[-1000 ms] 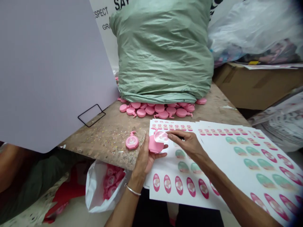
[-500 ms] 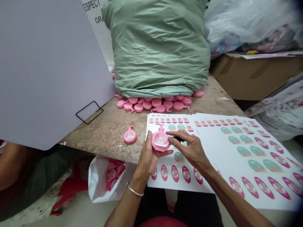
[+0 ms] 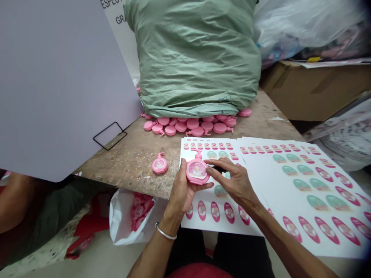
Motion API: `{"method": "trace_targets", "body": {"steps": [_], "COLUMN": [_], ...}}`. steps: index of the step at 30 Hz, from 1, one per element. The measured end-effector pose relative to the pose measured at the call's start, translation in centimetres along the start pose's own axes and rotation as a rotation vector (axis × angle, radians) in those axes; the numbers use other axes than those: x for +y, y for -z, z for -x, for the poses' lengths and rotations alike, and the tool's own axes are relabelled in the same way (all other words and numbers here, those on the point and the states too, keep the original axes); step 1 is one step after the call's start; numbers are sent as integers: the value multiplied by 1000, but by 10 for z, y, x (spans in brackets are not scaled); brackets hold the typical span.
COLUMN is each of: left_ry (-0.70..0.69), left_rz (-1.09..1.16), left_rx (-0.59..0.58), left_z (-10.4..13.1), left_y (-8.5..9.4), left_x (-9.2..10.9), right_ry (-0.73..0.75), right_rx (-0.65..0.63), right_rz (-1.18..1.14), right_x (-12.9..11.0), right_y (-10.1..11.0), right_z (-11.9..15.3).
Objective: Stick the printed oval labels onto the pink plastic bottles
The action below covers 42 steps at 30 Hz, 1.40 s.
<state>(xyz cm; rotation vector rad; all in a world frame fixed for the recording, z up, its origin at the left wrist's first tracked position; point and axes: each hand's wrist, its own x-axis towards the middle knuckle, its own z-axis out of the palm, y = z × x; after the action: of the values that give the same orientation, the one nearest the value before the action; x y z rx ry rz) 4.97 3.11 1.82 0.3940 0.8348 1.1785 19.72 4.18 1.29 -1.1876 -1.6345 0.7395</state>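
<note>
My left hand (image 3: pixel 183 189) is wrapped round a pink toy pump bottle (image 3: pixel 198 172), which stands upright with its labelled front towards me. The thumb and forefinger of my right hand (image 3: pixel 232 177) meet at the bottle's right edge, beside the label. Something dark shows under those fingers; I cannot make out what it is. Below the hands lies a white sheet of stickers (image 3: pixel 208 227), printed with pink ovals, green shapes and small pink labels. A second labelled pump bottle (image 3: pixel 160 165) lies on the table to the left.
Several pink bottles (image 3: pixel 193 123) lie under a big green sack (image 3: pixel 197 58) on the wooden table (image 3: pixel 124 162). More sticker sheets (image 3: pixel 261 185) overlap on the right. A white bag (image 3: pixel 118 220) with pink pieces hangs below. A grey panel (image 3: pixel 63 85) and a person's arm (image 3: pixel 17 200) are left.
My right thumb and forefinger have shifted slightly on the bottle's right edge. The bottle stays in my left hand, and the view has moved a little.
</note>
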Motion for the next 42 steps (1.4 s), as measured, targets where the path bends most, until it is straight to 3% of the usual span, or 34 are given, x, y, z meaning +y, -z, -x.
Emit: {"method": "trace_targets", "body": {"steps": [15,42], "left_ry": [-25,-57], "left_rz": [15,-6], "left_rx": [43,-23], "left_z": [3,8], "left_y": [-9,-10], "left_x": [4,5], "right_ry": [-14,19], "right_rx": [39,43], "right_rz": [-40,10], "right_x": [-5,-8], "right_y": [0,-1], "right_z": [1,1]}}
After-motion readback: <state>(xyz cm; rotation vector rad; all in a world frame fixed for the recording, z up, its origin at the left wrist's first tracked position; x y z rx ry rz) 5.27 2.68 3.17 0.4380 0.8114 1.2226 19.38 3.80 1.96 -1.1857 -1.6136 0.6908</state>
